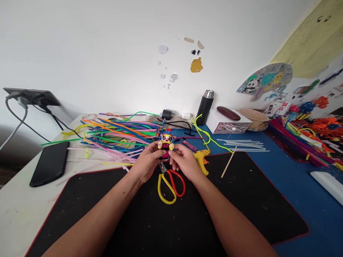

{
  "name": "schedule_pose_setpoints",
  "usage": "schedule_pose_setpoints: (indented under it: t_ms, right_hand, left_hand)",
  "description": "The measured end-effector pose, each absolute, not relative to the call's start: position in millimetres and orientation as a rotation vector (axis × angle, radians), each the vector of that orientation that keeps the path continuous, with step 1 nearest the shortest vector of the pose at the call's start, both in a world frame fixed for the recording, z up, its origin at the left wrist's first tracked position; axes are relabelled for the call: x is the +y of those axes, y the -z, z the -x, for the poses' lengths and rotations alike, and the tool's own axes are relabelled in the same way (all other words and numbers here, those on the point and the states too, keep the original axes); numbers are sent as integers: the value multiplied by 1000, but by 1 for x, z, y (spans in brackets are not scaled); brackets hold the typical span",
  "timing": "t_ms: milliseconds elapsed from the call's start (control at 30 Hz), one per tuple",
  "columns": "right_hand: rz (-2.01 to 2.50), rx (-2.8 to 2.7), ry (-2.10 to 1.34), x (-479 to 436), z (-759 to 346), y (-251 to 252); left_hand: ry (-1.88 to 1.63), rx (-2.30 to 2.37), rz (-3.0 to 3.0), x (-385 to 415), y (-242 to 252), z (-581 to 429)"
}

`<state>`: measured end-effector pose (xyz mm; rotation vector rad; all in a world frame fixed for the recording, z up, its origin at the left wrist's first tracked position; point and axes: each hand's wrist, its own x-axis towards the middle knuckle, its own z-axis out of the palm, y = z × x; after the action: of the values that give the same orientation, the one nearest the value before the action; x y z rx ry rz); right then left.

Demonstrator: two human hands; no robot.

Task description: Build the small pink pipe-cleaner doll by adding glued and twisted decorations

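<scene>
A small colourful figure (167, 138) with a blue and red top, a pale face and yellow paws is held upright over the back of the black mat (241, 200). My left hand (148, 159) grips its lower left side, thumb in front. From the other side, my right hand (184, 160) pinches its lower right side, fingers curled beneath. Scissors (173, 189) with one yellow and one red handle lie just below the hands, blades partly hidden. Beside my right hand rests a yellow glue gun (202, 160).
Pipe cleaners (120, 132) in many colours spread across the back left, near a black phone (50, 164). Behind stand a black thermos (205, 107) and a tissue box (227, 121). Glue sticks (246, 144) and a thin wooden stick (229, 162) lie at the right.
</scene>
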<state>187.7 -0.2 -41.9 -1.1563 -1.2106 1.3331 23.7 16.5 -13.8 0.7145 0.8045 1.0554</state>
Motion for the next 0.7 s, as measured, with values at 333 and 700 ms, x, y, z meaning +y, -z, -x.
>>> schedule_pose_setpoints:
  t_ms: [333,700]
  right_hand:
    - [1131,-1199,-1354,-1,-186,41]
    - [1140,-1190,-1365,-2,-185,37]
  left_hand:
    - [-1062,796,-737,17,15,-24]
    - [-1043,761,-745,16,14,-24]
